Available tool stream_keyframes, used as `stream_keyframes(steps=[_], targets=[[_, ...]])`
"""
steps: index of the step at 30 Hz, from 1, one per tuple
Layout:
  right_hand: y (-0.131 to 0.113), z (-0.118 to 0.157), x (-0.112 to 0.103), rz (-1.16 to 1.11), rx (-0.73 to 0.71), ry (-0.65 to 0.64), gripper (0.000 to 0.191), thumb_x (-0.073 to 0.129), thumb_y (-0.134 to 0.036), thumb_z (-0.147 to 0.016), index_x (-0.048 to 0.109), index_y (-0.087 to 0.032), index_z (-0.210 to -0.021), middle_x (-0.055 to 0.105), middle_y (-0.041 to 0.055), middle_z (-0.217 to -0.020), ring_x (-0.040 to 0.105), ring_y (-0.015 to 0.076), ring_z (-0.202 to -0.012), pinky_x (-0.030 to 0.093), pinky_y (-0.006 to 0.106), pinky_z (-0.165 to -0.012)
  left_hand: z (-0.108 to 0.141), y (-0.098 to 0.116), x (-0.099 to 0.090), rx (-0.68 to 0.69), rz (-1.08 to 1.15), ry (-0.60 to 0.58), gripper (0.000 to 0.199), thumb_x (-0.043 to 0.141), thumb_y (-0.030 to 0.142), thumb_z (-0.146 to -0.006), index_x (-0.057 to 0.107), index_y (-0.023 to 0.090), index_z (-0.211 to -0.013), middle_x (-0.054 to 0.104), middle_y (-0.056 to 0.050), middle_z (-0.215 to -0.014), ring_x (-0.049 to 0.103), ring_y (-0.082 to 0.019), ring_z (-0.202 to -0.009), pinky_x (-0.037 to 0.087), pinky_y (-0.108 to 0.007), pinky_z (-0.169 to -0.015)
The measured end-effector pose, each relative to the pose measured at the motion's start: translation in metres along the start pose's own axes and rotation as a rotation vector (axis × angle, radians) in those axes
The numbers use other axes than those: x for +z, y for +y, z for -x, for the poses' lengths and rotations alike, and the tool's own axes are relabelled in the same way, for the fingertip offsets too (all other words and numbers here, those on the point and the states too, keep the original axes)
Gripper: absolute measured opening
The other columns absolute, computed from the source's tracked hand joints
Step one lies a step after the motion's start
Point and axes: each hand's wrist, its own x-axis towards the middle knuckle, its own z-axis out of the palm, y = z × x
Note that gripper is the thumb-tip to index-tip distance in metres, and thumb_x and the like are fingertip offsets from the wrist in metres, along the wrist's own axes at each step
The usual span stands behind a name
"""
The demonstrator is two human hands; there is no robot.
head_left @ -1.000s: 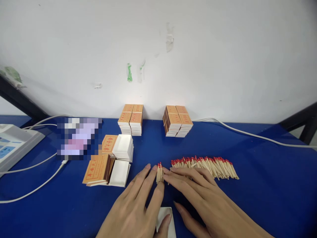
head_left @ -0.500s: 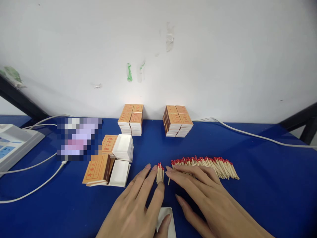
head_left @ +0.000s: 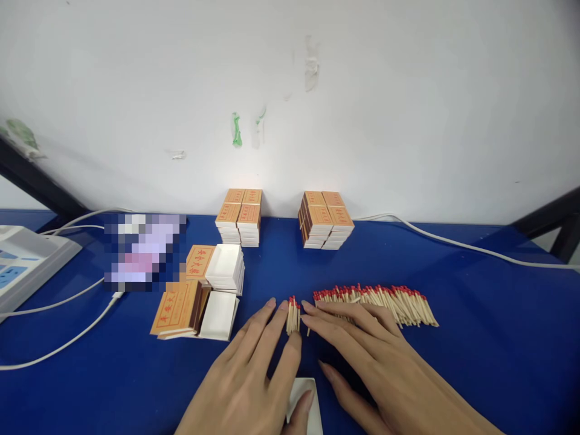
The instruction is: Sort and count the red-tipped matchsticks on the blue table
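Observation:
My left hand (head_left: 247, 380) lies flat on the blue table (head_left: 475, 362), fingers spread, fingertips touching a small bundle of red-tipped matches (head_left: 293, 315). Its thumb rests on a white matchbox tray (head_left: 304, 408) near the front edge. My right hand (head_left: 362, 356) lies flat beside it, fingertips at the bundle's right side and over the near edge of a long row of matches (head_left: 385, 300). One loose match (head_left: 309, 330) lies between the hands. Neither hand grips anything.
Two stacks of orange matchboxes (head_left: 240, 217) (head_left: 324, 220) stand against the white wall. Orange sleeves (head_left: 177, 309) and white trays (head_left: 225, 269) lie left of my hands. A white device (head_left: 25, 260) and white cables (head_left: 67, 344) (head_left: 453, 244) run along the left and back.
My right hand has drawn its fingers slightly away from the small bundle, leaving one match lying loose beside it. My left hand has stayed put.

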Motion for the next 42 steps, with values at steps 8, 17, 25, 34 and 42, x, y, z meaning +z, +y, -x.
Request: stream_keyframes(steps=[8, 17, 25, 34, 42], targets=[[-0.0018, -0.0034, -0.0017, 0.017, -0.005, -0.007, 0.044, 0.05, -0.024, -0.114, 0.058, -0.019, -0.157, 0.072, 0.005, -0.155, 0.065, 0.0169, -0.143, 0.05, 0.034, -0.119, -0.0019, -0.0005, -0.0004, -0.002, 0.002, -0.003, 0.047, 0.049, 0.03, -0.11, 0.068, 0.004, -0.144, 0.072, -0.022, -0.15, 0.072, -0.037, -0.139, 0.07, -0.041, -0.103], [-0.0013, -0.0012, -0.0052, -0.002, -0.01, -0.009, 0.044, 0.05, -0.023, -0.115, 0.057, -0.019, -0.158, 0.072, 0.0061, -0.156, 0.067, 0.0179, -0.141, 0.052, 0.036, -0.117, -0.0019, -0.0006, -0.0001, -0.007, 0.002, -0.003, 0.047, 0.048, 0.031, -0.111, 0.068, 0.004, -0.144, 0.072, -0.022, -0.149, 0.072, -0.037, -0.138, 0.071, -0.041, -0.102], [0.0, -0.0009, -0.0052, 0.007, -0.009, -0.038, 0.049, 0.05, -0.018, -0.111, 0.054, -0.018, -0.16, 0.071, 0.008, -0.156, 0.066, 0.0191, -0.143, 0.053, 0.038, -0.117, -0.0035, -0.0018, 0.0007, -0.004, 0.014, -0.004, 0.047, 0.049, 0.03, -0.109, 0.069, 0.004, -0.143, 0.072, -0.023, -0.149, 0.072, -0.038, -0.138, 0.071, -0.042, -0.103], [-0.0001, -0.001, -0.0039, -0.011, -0.009, 0.001, 0.043, 0.051, -0.024, -0.114, 0.058, -0.02, -0.157, 0.073, 0.0051, -0.154, 0.066, 0.0175, -0.142, 0.053, 0.035, -0.117, -0.0001, -0.0007, 0.0004, -0.006, 0.01, -0.011, 0.048, 0.049, 0.031, -0.11, 0.068, 0.004, -0.145, 0.071, -0.022, -0.15, 0.072, -0.036, -0.139, 0.07, -0.04, -0.105], [-0.0013, -0.0022, -0.0047, -0.044, 0.002, 0.002, 0.044, 0.054, -0.021, -0.112, 0.059, -0.022, -0.156, 0.074, 0.0054, -0.152, 0.067, 0.0189, -0.141, 0.056, 0.038, -0.115, -0.0001, -0.0024, -0.0007, -0.009, 0.02, -0.021, 0.048, 0.051, 0.031, -0.109, 0.068, 0.004, -0.145, 0.07, -0.023, -0.152, 0.071, -0.036, -0.141, 0.069, -0.041, -0.106]])
